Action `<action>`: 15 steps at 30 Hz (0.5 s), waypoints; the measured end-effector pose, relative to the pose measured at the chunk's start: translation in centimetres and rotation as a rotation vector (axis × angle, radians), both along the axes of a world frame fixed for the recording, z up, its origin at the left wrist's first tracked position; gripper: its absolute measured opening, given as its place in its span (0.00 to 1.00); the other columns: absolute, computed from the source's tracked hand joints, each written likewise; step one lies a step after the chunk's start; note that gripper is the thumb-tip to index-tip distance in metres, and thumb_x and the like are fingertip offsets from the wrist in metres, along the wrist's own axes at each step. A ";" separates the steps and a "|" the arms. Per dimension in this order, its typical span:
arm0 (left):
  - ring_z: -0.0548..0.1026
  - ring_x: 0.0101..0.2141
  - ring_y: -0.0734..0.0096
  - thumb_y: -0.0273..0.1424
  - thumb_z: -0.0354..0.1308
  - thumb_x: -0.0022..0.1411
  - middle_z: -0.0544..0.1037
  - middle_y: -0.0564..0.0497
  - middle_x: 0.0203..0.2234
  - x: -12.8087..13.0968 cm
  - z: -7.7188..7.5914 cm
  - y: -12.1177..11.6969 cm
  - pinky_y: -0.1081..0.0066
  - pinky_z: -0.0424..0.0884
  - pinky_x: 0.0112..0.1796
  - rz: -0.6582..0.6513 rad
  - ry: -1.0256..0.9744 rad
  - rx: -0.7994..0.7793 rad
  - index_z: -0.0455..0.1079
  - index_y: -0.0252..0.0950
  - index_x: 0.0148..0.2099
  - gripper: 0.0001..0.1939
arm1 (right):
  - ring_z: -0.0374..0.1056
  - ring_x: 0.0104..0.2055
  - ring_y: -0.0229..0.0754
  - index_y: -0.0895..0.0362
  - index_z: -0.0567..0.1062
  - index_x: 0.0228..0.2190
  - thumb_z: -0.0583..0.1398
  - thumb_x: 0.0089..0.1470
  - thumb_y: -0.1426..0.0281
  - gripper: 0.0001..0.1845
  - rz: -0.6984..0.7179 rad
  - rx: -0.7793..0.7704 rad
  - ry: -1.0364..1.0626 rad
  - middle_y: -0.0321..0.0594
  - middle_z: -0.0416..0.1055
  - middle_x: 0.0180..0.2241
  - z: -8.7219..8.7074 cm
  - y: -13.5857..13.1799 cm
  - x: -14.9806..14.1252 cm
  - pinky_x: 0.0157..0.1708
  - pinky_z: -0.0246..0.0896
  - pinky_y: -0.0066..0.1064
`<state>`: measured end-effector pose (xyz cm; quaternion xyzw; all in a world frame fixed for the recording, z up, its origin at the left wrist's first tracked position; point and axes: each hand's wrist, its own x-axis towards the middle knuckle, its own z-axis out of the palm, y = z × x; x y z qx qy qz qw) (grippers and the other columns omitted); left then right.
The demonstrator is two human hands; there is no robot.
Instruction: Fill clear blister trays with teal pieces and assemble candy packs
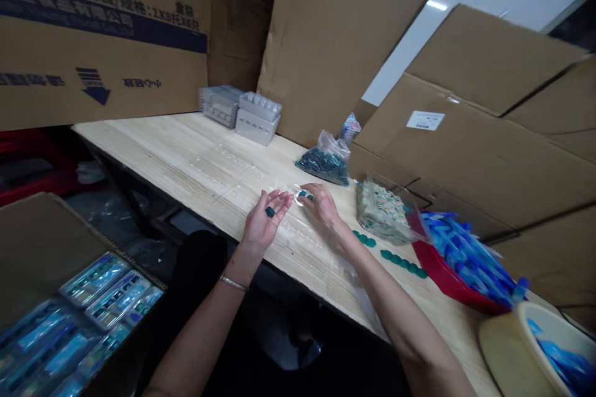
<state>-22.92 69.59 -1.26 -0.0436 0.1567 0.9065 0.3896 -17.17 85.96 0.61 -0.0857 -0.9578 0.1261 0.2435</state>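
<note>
My left hand is half open and cupped, with a small teal piece lying against the fingers; from here I can't tell whether it's gripped or only resting there. My right hand is closed much narrower, its fingertips curled in a pinch on two more teal bits just above a clear plastic tray. The tray lies flat on a wooden table, and both hands stay right over it, as if it's what they're working on.

Beyond the tray, a plastic bag of teal pieces sits within easy reach. To the right of the tray, loose teal discs lie in two short rows, apparently spread out for easy picking. Further right of the tray are a bag of speckled bits, a red tub heaped with blue pieces, and a cream bucket. Far beyond the tray, stacked grey trays stand against cardboard boxes.
</note>
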 end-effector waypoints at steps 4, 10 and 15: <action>0.74 0.43 0.64 0.38 0.46 0.64 0.74 0.39 0.41 0.2 -0.2 0.2 0.64 0.70 0.45 -0.006 0.036 -0.009 0.67 0.30 0.38 0.16 | 0.67 0.36 0.42 0.55 0.76 0.36 0.57 0.54 0.67 0.10 0.163 -0.217 0.058 0.42 0.73 0.35 2.1 -4.9 1.6 0.40 0.61 0.33; 0.73 0.44 0.63 0.43 0.43 0.64 0.73 0.40 0.44 0.8 0.4 0.1 0.63 0.69 0.45 -0.035 0.083 -0.009 0.67 0.31 0.40 0.20 | 0.67 0.33 0.39 0.55 0.76 0.36 0.60 0.47 0.71 0.11 0.181 -0.463 0.003 0.40 0.74 0.33 1.6 -9.0 1.5 0.37 0.63 0.32; 0.73 0.42 0.65 0.41 0.53 0.59 0.74 0.43 0.41 1.0 0.1 0.0 0.67 0.70 0.41 -0.053 0.298 -0.118 0.68 0.33 0.42 0.17 | 0.68 0.32 0.38 0.57 0.76 0.35 0.61 0.46 0.70 0.10 0.054 -0.665 0.150 0.40 0.72 0.33 1.7 -7.1 1.9 0.33 0.65 0.30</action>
